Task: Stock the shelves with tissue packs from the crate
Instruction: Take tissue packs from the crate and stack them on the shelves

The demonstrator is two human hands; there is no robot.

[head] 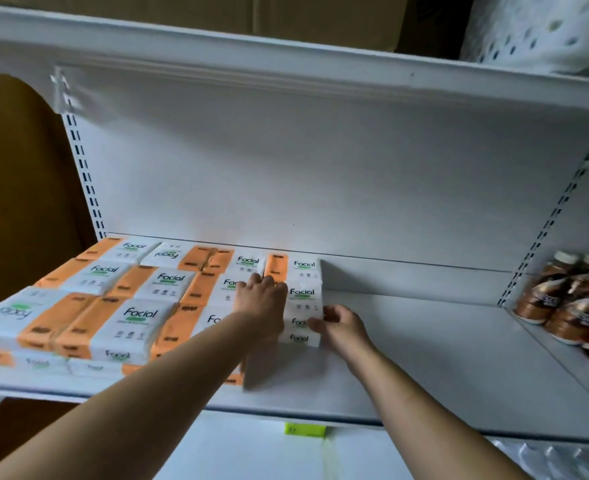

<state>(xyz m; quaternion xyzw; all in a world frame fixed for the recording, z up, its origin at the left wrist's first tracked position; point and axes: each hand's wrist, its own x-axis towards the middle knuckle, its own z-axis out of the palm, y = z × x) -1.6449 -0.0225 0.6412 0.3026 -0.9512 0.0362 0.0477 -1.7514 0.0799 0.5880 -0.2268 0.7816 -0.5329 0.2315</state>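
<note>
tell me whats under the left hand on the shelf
The left hand lies flat on the top layer of tissue packs. Its palm and forearm hide parts of their labels; whatever lies beneath those packs cannot be seen.

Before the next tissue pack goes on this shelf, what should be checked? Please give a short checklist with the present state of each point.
1. Alignment of the rightmost stack with its neighbours: looks ok.
2. Is the left hand free: it rests flat on the packs and holds nothing, ok.
3. Is the right hand free: it touches the stack's right side; grip cannot tell.
4. Bare shelf right of the stack: ok.
5. Are the bottles apart from the stack: ok.
6. Packs left in the crate: out of view, cannot tell.
</note>
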